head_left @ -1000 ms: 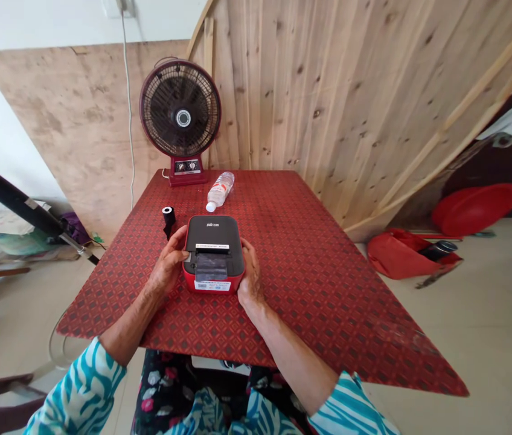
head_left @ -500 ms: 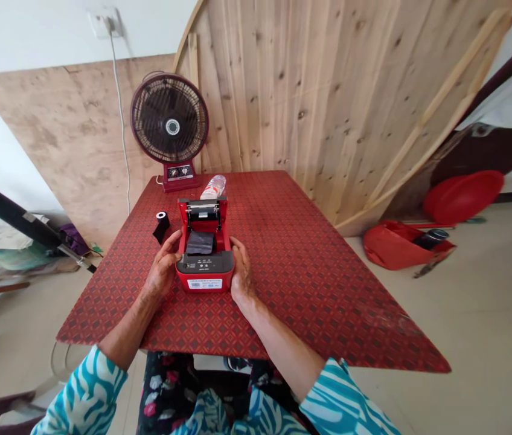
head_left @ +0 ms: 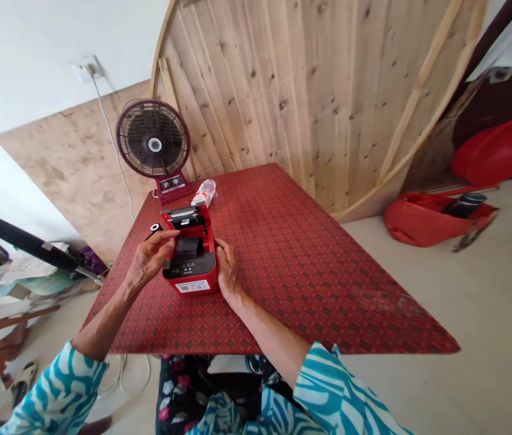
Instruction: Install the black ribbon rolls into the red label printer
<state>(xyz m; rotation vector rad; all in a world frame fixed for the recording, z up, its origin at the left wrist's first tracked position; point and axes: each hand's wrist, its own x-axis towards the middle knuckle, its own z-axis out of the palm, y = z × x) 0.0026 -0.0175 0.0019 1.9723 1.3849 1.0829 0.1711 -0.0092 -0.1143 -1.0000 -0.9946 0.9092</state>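
Note:
A red and black label printer stands on the table with its lid tipped back. A strip of black ribbon lies across its inside. My left hand is at the printer's left edge, its fingers stretched over the opening near the raised lid; whether the fingertips touch anything inside I cannot tell. My right hand grips the printer's right side, thumb and fingers along the wall. Just behind my left hand is a small black roll with a white core, partly hidden by the fingers.
A clear plastic bottle lies behind the printer. Beyond it a dark red fan stands at the far left corner of the red patterned table. An orange-red bag rests on the floor at right, below a red basin.
My left hand has left the printer's side and risen to its opening. My right hand keeps its place on the right side. The whole view has tilted and shifted.

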